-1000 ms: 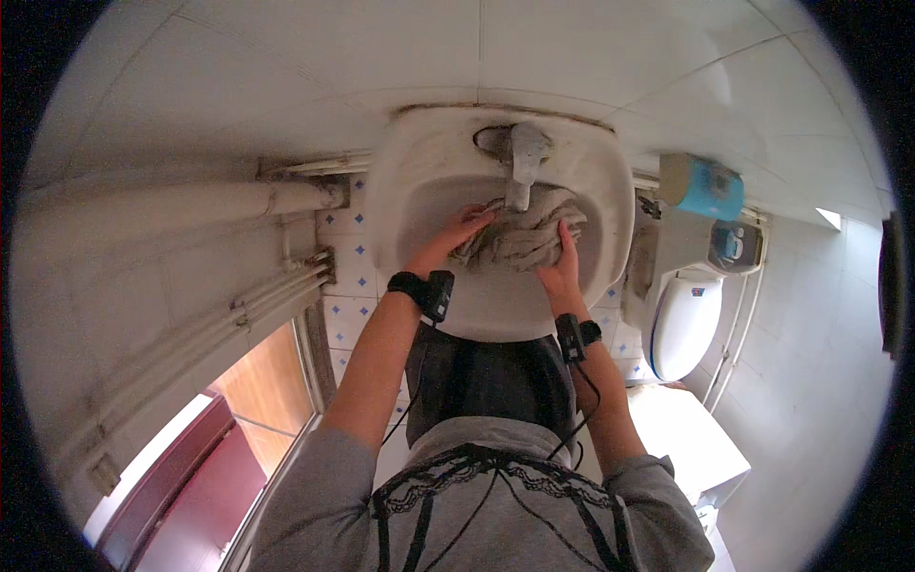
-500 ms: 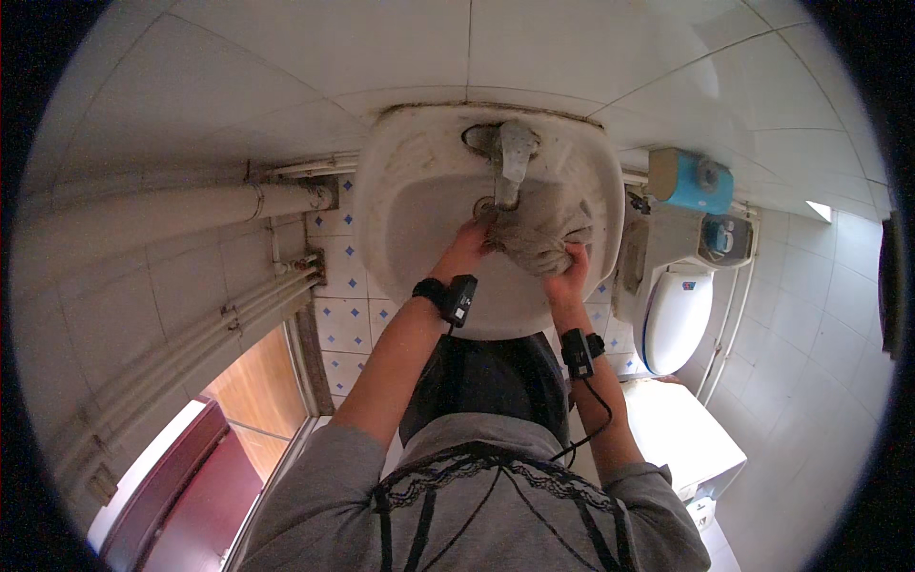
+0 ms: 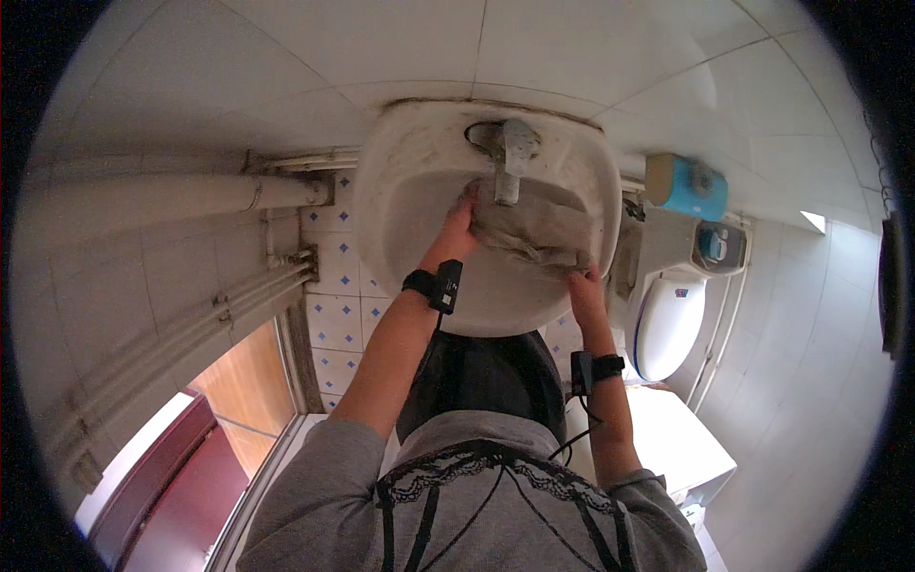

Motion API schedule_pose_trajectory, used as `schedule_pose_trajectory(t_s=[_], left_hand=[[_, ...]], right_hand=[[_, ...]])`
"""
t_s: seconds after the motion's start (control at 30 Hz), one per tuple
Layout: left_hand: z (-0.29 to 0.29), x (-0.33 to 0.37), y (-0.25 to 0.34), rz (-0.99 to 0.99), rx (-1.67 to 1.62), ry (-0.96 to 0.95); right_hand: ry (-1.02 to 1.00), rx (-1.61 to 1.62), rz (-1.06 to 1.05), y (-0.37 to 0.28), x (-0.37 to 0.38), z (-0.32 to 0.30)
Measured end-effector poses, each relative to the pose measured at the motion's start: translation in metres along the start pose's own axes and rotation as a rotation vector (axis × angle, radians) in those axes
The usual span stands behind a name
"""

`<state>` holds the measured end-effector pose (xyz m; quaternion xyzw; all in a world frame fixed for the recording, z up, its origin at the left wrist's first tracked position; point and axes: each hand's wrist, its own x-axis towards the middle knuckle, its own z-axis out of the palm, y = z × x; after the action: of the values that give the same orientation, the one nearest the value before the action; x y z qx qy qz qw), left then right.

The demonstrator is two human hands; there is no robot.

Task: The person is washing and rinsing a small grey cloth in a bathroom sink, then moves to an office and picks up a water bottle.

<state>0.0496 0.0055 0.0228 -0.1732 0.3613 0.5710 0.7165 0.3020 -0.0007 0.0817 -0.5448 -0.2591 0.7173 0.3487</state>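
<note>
A wet-looking grey-brown cloth (image 3: 534,227) is stretched out in the white washbasin (image 3: 405,157), below the tap (image 3: 515,157). My left hand (image 3: 461,227) grips its left end, with some fingertips hidden behind the fabric. At the cloth's lower right corner, near the basin's right rim, my right hand (image 3: 587,288) pinches the edge between thumb and fingers. The tap's spout overlaps the upper part of the cloth. Folds run along the near edge between my two hands.
Right of the basin stands a toilet (image 3: 672,324) with a blue box (image 3: 694,186) above its tank. A white box-shaped surface (image 3: 672,439) is near my right forearm. Pipes (image 3: 181,200) run along the left wall, and a dark bucket-like shape (image 3: 481,386) sits below the basin.
The cloth was bunched up and is now spread wider. My right hand has moved right and nearer to me, while my left has shifted slightly left and farther away.
</note>
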Motion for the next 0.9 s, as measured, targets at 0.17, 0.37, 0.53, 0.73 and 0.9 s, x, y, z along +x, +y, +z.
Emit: schedule_pose_trajectory(t_s=[0.17,0.37,0.53,0.73,0.9], left_hand=[[0.016,-0.009,0.014,0.045,0.308,-0.098],[0.05,-0.034,0.007,0.239,1.641,-0.093],[0.028,-0.027,0.016,0.558,1.434,0.059],[-0.027,-0.025,0.065,0.514,1.232,0.045],[0.052,-0.076,0.021,0.221,1.308,0.283]], right_hand=[[-0.19,-0.5,-0.352,0.017,0.03,-0.01],[-0.287,-0.603,-0.257,0.008,0.046,0.076],[-0.327,-0.697,0.089,0.006,0.065,0.085],[-0.288,-0.086,-0.107,0.011,0.062,0.084],[-0.286,0.137,0.09,-0.013,0.027,0.102]])
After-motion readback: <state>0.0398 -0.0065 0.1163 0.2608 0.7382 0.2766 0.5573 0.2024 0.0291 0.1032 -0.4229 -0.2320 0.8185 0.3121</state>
